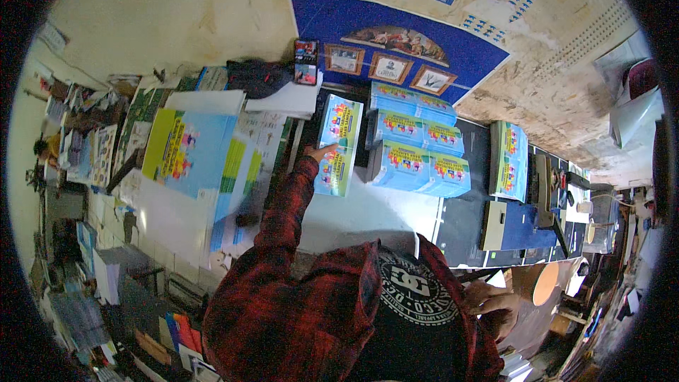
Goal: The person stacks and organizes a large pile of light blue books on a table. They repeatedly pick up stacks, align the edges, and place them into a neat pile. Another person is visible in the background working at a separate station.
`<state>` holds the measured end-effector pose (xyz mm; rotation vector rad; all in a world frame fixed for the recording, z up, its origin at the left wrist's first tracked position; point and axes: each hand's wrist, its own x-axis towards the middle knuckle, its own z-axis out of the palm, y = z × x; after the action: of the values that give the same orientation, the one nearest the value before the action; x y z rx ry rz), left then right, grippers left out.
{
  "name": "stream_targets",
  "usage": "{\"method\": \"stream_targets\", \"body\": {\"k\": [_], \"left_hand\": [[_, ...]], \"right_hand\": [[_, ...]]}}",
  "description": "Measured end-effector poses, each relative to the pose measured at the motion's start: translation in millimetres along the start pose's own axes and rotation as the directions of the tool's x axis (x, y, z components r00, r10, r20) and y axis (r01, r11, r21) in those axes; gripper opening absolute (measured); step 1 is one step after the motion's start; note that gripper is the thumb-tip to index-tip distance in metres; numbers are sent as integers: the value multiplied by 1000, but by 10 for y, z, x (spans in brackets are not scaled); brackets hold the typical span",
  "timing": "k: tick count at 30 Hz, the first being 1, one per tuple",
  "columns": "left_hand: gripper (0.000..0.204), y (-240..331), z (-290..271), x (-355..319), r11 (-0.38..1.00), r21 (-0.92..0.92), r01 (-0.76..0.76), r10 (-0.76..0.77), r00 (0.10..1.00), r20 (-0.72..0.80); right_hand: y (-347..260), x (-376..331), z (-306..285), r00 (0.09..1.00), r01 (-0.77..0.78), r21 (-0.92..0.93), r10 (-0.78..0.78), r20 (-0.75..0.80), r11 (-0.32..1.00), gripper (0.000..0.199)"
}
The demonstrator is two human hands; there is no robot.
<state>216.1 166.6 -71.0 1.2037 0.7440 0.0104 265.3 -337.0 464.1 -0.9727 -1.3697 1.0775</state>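
Left hand (324, 151) is stretched forward and up from the body, red plaid sleeve out long, fingertips touching the left edge of a stack of colourful booklets (339, 145) on the surface (368, 212). The stack's long axis runs away from the person, slightly tilted. The fingers look loosely curled with one pointing, pressing or nudging the top booklet's edge rather than gripping it. Just right of it sit more stacks of light blue booklets (417, 141), close packed, and a separate stack (509, 159) further right. A big printed sheet (191, 148) lies to the left.

Right hand (491, 303) is low by the body, well apart from the stack, fingers spread open, resting on something brown; can't tell what. Left hand is clearly the nearer one.
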Motion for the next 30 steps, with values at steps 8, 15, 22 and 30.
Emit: {"method": "stream_targets", "body": {"k": [8, 15, 22, 30], "left_hand": [[104, 555, 285, 751, 999, 40, 35, -35, 999, 3], [112, 1080, 722, 420, 735, 587, 338, -16, 875, -484], [108, 1350, 750, -163, 587, 743, 322, 186, 839, -511], [69, 2689, 2593, -3429, 764, 170, -622, 154, 431, 889]], "right_hand": [[926, -604, -232, 465, -166, 216, 269, -844, 962, 71], [3392, -3113, 403, -341, -542, 644, 559, -755, 539, 44], [3869, -3357, 1885, -589, -266, 893, 672, -449, 363, 48], [4493, -3512, 3170, -645, -361, 867, 580, -498, 343, 45]]}}
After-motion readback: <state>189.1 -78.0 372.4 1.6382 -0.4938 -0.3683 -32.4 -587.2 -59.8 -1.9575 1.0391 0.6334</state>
